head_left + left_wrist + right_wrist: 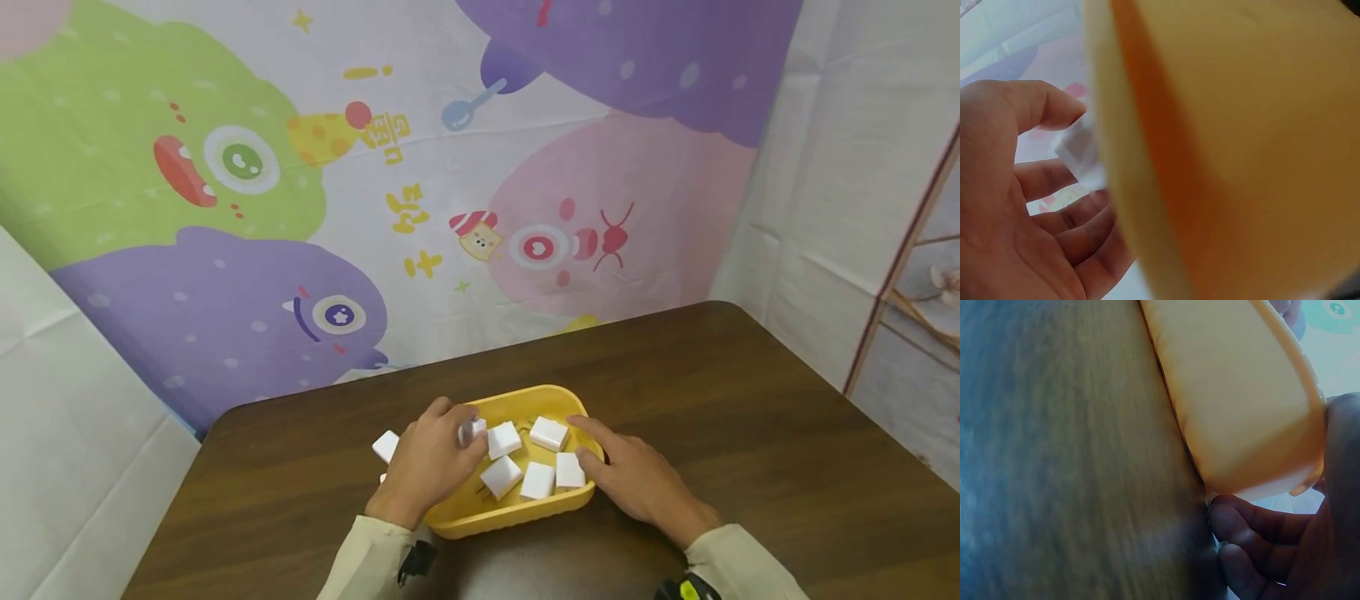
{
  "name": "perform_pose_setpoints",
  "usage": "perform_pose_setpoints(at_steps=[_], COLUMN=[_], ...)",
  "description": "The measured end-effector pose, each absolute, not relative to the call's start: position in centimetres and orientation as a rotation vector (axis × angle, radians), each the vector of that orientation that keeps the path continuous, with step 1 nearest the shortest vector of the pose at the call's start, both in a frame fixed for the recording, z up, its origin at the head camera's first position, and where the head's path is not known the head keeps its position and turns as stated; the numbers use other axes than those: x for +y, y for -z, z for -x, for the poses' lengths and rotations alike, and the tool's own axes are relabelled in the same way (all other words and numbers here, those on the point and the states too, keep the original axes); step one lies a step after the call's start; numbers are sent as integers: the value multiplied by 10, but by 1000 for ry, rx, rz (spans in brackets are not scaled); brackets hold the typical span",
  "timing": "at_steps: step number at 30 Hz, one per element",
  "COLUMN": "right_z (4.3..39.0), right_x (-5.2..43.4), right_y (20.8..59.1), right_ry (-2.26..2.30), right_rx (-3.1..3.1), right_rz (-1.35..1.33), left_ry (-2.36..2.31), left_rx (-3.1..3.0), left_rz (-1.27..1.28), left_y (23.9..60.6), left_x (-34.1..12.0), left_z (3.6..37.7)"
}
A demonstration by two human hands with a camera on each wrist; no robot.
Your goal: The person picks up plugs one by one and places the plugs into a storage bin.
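A yellow plastic basket (516, 522) on the brown table holds several white charger plugs (501, 477), some with metal prongs showing. Over its left end, my left hand (429, 462) pinches one white charger plug (472, 429) between thumb and fingers; the left wrist view shows that same plug (1080, 153) partly hidden by the basket wall (1222, 156). My right hand (637, 479) holds the basket's right end, thumb over the rim. In the right wrist view its curled fingers (1254, 531) lie against the outer wall.
Left of the basket, another white plug (386, 447) lies on the table (300, 492), and a further white piece is mostly hidden by my left hand. A cartoon-printed cloth (420, 317) hangs behind the table, with pale cloth (795, 208) at the right side.
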State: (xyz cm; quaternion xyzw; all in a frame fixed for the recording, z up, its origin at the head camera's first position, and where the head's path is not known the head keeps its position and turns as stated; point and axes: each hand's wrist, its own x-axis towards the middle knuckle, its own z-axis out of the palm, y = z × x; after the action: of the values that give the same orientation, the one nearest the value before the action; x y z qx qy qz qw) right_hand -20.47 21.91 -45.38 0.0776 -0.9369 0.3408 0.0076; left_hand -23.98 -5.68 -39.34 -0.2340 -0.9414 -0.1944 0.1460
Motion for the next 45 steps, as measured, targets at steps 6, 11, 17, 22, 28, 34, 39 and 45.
perform_pose_setpoints(at_steps=[6, 11, 17, 22, 28, 34, 39, 45], right_z=[205, 206, 206, 205, 205, 205, 205, 206], right_x=[218, 218, 218, 220, 219, 221, 220, 220], right_y=[455, 456, 455, 455, 457, 456, 454, 454], right_ry=[-1066, -1059, -1071, -1083, -1082, -1078, -1081, -1077], right_rx=[-2931, -2937, -2940, -2940, -2931, -2927, -2948, -2948], right_rz=[-236, -235, -232, -230, -235, -234, -227, -226], left_ry=[542, 506, 483, 462, 346, 146, 55, -21], left_rx=[-2741, -2748, -2790, -2854, -2864, -2786, -2816, -2883], left_rz=[673, 711, 765, 813, 899, 1041, 1124, 1183], left_y=[389, 388, 387, 385, 379, 370, 365, 364], left_x=[-46, -39, -31, -23, -19, -12, -7, -2], left_z=[243, 245, 248, 249, 249, 252, 256, 264])
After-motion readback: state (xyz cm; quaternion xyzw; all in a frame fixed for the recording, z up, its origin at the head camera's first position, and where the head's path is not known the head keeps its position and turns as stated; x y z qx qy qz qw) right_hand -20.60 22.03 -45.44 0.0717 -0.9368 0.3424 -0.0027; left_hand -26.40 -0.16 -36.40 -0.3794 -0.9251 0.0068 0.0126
